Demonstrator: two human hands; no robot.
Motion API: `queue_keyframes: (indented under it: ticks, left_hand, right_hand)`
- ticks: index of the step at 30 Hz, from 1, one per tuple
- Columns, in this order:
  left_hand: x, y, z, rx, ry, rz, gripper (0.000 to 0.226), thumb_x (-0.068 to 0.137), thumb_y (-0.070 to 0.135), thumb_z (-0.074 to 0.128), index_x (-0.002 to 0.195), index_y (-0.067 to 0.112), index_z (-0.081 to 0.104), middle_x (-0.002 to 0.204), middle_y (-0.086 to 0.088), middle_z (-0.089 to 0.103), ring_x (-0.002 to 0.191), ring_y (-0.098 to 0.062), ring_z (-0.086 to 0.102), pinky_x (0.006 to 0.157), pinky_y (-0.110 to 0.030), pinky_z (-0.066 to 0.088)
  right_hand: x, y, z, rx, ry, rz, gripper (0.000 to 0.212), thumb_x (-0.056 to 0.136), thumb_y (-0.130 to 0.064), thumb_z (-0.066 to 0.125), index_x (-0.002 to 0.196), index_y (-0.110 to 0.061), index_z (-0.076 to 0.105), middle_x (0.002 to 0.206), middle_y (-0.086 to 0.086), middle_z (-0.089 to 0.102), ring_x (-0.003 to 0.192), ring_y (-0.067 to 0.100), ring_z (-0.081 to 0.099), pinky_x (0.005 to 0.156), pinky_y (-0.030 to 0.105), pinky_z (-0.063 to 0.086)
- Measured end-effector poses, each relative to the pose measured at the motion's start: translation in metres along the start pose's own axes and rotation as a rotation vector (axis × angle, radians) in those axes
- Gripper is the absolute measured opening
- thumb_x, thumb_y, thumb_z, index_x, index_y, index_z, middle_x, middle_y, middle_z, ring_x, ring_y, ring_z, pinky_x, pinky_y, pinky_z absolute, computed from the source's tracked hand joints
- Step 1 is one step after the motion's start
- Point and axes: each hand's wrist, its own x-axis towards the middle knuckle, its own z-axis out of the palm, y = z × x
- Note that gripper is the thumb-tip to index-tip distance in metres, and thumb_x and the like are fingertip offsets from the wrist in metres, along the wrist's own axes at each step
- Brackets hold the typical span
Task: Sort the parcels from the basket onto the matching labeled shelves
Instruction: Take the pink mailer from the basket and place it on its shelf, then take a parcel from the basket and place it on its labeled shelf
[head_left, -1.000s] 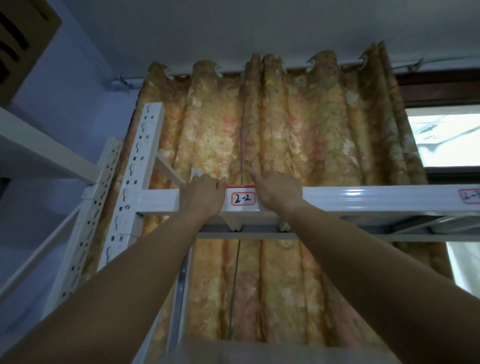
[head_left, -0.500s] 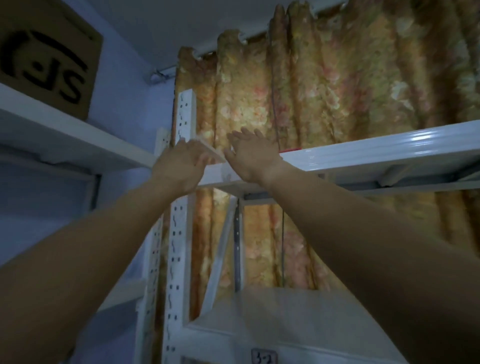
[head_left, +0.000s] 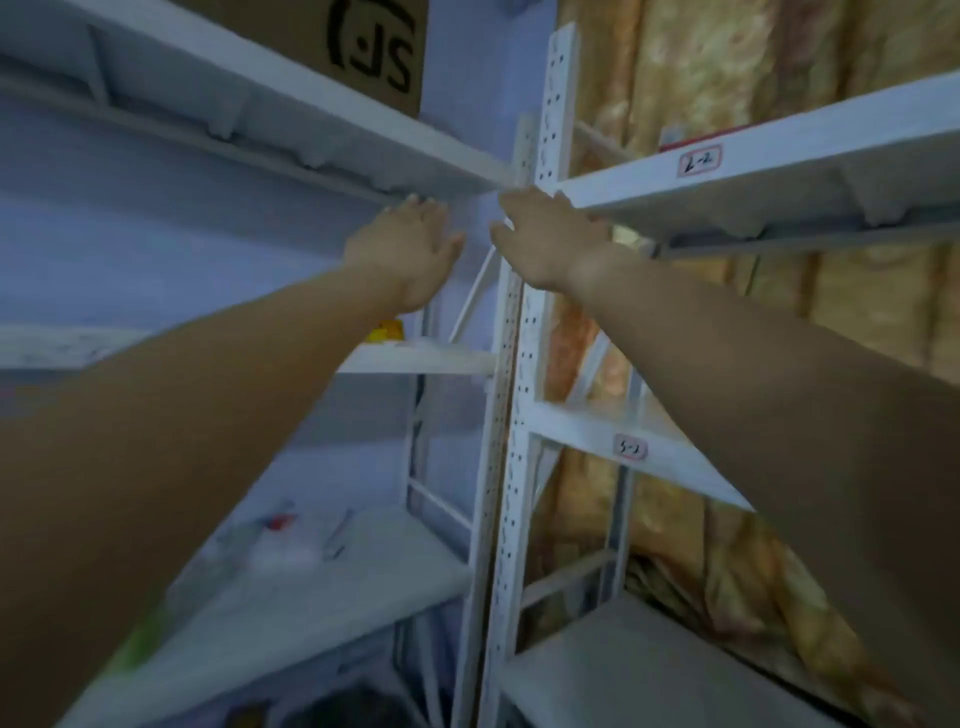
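My left hand (head_left: 402, 247) and my right hand (head_left: 550, 239) are both raised in front of the white upright post (head_left: 524, 364), fingers apart, holding nothing. To the right runs the shelf labelled 2-2 (head_left: 779, 156), with the edge of a flat parcel (head_left: 696, 141) lying on it just above the label. Below it is the shelf labelled 3-2 (head_left: 660, 457). The right hand is just left of the 2-2 shelf's end. The basket is not in view.
A brown cardboard box (head_left: 374, 47) with black lettering stands on the upper left shelf (head_left: 234, 93). A yellow item (head_left: 385, 331) lies on the middle left shelf. Blurred small items (head_left: 280, 535) lie on the lower left shelf. A floral curtain (head_left: 727, 62) hangs behind the right rack.
Both hands have come off the 2-2 shelf and dropped to the left of it, empty. My view has swung down and left, showing the left rack and lower shelves.
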Motion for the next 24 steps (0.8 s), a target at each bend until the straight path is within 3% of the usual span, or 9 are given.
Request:
queue_keyframes:
  ticks: [3,6,10,15,19,24]
  left_hand:
    - [-0.074,-0.032,0.03,0.105,-0.225,-0.073,0.059,0.101,0.039,0.017,0.151,0.01,0.005,0.16,-0.005,0.0,0.148,-0.018,-0.001,0.12,-0.035,0.002]
    - [-0.165,-0.068,0.07,0.134,-0.448,-0.146,0.061,0.101,0.041,0.018,0.151,0.01,0.002,0.16,-0.005,-0.003,0.148,-0.017,-0.004,0.12,-0.034,0.0]
    - [-0.301,-0.108,0.125,0.153,-0.641,-0.249,0.06,0.101,0.041,0.017,0.151,0.012,0.001,0.16,-0.003,-0.004,0.148,-0.016,-0.004,0.119,-0.032,-0.001]
    - [-0.465,-0.134,0.179,0.273,-0.979,-0.235,0.062,0.1,0.044,0.014,0.151,0.011,-0.002,0.16,-0.006,-0.007,0.148,-0.02,-0.006,0.121,-0.04,0.001]
    - [-0.534,-0.155,0.191,0.261,-1.085,-0.244,0.063,0.099,0.045,0.015,0.15,0.011,-0.001,0.16,-0.005,-0.002,0.148,-0.019,-0.004,0.121,-0.042,0.004]
    - [-0.552,-0.211,0.201,0.167,-1.107,-0.398,0.061,0.1,0.041,0.014,0.15,0.01,-0.001,0.16,-0.005,-0.003,0.148,-0.018,-0.006,0.121,-0.037,0.001]
  right_hand:
    - [-0.045,-0.043,0.062,0.16,-0.137,-0.031,0.05,0.105,-0.028,0.026,0.149,-0.005,0.026,0.156,0.016,0.026,0.144,0.032,0.023,0.116,0.038,0.017]
    - [-0.108,-0.088,0.139,0.244,-0.348,-0.063,0.054,0.105,-0.03,0.024,0.152,-0.005,0.018,0.161,0.012,0.015,0.149,0.028,0.011,0.12,0.039,0.007]
    - [-0.231,-0.146,0.239,0.419,-0.622,-0.072,0.056,0.105,-0.032,0.025,0.154,-0.007,0.013,0.163,0.008,0.009,0.15,0.023,0.007,0.123,0.037,0.002]
    - [-0.365,-0.212,0.326,0.459,-0.978,-0.133,0.057,0.105,-0.036,0.021,0.154,-0.009,0.011,0.163,0.004,0.006,0.151,0.018,0.002,0.122,0.034,0.0]
    - [-0.397,-0.253,0.363,0.459,-1.144,-0.126,0.057,0.105,-0.036,0.02,0.154,-0.009,0.009,0.163,0.004,0.003,0.151,0.018,0.0,0.123,0.035,-0.001]
    - [-0.404,-0.289,0.402,0.503,-1.165,-0.035,0.056,0.105,-0.036,0.023,0.155,-0.011,0.011,0.163,0.001,0.007,0.151,0.017,0.001,0.122,0.035,-0.001]
